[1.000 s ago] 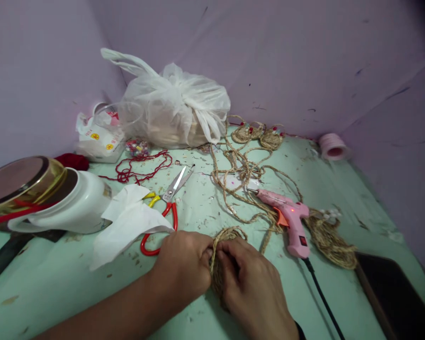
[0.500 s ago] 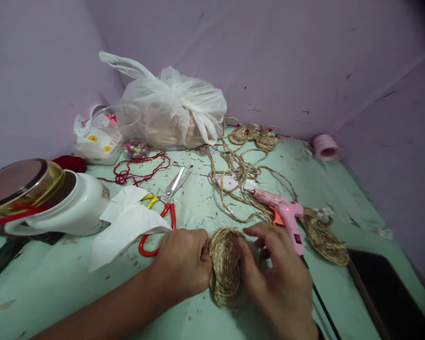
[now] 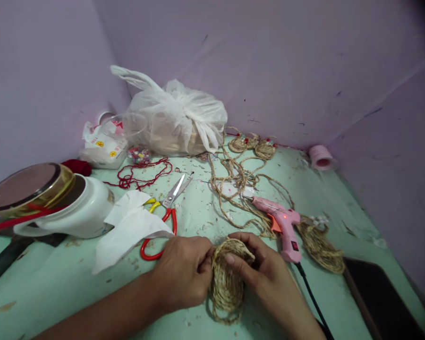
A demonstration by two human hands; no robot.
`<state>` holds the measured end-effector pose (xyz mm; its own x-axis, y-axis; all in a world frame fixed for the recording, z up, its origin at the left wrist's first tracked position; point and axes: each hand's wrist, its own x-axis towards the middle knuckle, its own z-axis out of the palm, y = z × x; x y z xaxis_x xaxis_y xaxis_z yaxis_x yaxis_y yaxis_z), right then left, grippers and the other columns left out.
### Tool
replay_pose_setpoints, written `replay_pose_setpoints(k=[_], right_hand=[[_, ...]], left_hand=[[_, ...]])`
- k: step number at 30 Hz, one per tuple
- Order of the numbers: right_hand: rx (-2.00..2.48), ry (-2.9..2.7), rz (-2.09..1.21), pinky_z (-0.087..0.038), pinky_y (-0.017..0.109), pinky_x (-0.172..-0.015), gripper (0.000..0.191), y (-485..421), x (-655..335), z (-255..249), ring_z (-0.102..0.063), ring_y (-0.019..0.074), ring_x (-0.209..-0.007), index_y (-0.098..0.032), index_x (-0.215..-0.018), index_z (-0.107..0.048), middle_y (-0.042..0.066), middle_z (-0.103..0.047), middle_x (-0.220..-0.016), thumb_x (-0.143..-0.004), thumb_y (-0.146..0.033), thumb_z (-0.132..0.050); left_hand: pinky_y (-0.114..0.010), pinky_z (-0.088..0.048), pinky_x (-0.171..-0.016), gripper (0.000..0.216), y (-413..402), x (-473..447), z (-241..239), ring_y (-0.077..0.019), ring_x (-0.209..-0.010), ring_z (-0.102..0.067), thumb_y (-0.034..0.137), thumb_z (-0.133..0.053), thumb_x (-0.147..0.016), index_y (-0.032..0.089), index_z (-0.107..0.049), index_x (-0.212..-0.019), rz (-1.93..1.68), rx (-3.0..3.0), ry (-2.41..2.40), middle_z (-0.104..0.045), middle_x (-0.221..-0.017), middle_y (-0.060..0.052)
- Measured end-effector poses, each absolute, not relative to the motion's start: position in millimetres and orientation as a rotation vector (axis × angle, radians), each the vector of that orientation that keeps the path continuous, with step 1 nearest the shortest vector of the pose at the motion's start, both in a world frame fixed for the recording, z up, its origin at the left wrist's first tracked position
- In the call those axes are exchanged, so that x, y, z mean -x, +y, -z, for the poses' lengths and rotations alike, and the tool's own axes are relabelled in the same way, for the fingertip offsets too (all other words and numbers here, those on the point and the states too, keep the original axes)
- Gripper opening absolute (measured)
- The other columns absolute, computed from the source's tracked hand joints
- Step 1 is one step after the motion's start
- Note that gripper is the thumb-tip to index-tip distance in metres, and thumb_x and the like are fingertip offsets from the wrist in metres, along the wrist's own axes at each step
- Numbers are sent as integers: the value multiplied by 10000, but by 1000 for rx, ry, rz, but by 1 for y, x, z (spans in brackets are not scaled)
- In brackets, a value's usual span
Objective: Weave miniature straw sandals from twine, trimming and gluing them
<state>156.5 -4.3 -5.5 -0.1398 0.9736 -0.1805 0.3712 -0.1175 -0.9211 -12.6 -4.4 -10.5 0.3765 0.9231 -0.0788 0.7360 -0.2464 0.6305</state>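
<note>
A small oval piece of coiled straw rope (image 3: 227, 278), shaped like a tiny slipper, is between my hands near the front of the table. My left hand (image 3: 186, 269) is closed in a fist on its left edge, the fingertips hidden. With the thumb on the inner face and the fingers behind the upper right rim, my right hand (image 3: 260, 269) grips the piece. Just beyond on the right lies a pink glue gun (image 3: 281, 219), its red light lit. Scissors (image 3: 169, 203) with red and yellow handles lie left of centre, partly under white paper (image 3: 131, 231).
Loose braided rope (image 3: 233, 179) tangles behind the hands. Further right are another woven piece (image 3: 320, 245), a dark phone-like slab (image 3: 378, 297) and a pink roll (image 3: 320, 157). A white mug (image 3: 92, 208) stands left; a tied plastic bag (image 3: 177, 118) sits at the back.
My right hand has closed onto the woven piece, its thumb now pressing the inner face. The piece has tilted slightly. My left hand keeps its hold, and the view has shifted a little.
</note>
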Motion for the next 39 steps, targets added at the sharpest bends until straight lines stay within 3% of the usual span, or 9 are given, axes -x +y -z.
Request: replay_pose_setpoints(k=[4,12,16,18,23,27,32,39], right_hand=[[1437,-1440,-1295,-503,245,-618,294,-3,-153,7,-618,162,-698,-203,-981,-578,5,-660,-783,-691,-235,-608],[1418,-1415,-1397,-437,196,-519,139,-6,-157,4,-536,118,-560,-196,-824,-552,-41,-550,-631,-732,-291,-594],[1378,-1383,-1470,-397,189,-498,151,-7,-155,2,-488,107,-540,-193,-808,-534,-47,-504,-611,-739,-315,-591],[1358,-1358,-1508,-381,186,-495,156,-8,-154,2,-469,102,-535,-193,-797,-527,-50,-486,-603,-737,-319,-594],[1349,-1345,-1530,-365,189,-505,159,-10,-152,4,-459,103,-555,-182,-781,-526,-39,-504,-623,-715,-296,-616],[1331,-1382,-1462,-348,183,-504,130,-12,-150,4,-435,97,-554,-180,-760,-522,-43,-496,-614,-716,-269,-606],[1338,-1468,-1440,-333,182,-471,92,-14,-147,6,-411,93,-525,-186,-773,-494,-47,-464,-600,-754,-256,-551],[1360,-1640,-1153,-365,191,-455,47,-18,-146,11,-445,105,-508,-187,-763,-500,-33,-490,-595,-756,-228,-522]], left_hand=[[-220,-263,-474,84,-5,14,12,-87,-476,-408,156,-446,-685,169,-509,-630,-481,-2105,1337,-463,-524,33],[-218,-258,-456,119,-1,15,2,-91,-469,-413,105,-454,-610,171,-548,-576,-433,-2010,1421,-491,-498,29],[-226,-338,-515,302,0,18,-7,-104,-549,-459,132,-492,-633,163,-600,-913,-643,-1888,1459,-596,-769,-22],[-213,-353,-524,326,1,19,-9,-92,-563,-459,138,-482,-682,162,-584,-991,-728,-1809,1373,-592,-849,-31],[-171,-305,-457,221,3,16,-5,-69,-540,-449,89,-470,-700,165,-631,-831,-563,-1674,1060,-557,-718,18],[-195,-353,-541,146,3,19,-5,-106,-623,-511,77,-494,-694,152,-604,-753,-539,-1901,1030,-556,-685,7],[-222,-407,-629,138,2,24,-2,-143,-698,-559,94,-478,-735,163,-593,-765,-544,-2145,967,-601,-737,-34],[-220,-422,-637,120,5,26,3,-142,-709,-570,117,-481,-754,164,-589,-777,-545,-2243,917,-610,-750,-34]])
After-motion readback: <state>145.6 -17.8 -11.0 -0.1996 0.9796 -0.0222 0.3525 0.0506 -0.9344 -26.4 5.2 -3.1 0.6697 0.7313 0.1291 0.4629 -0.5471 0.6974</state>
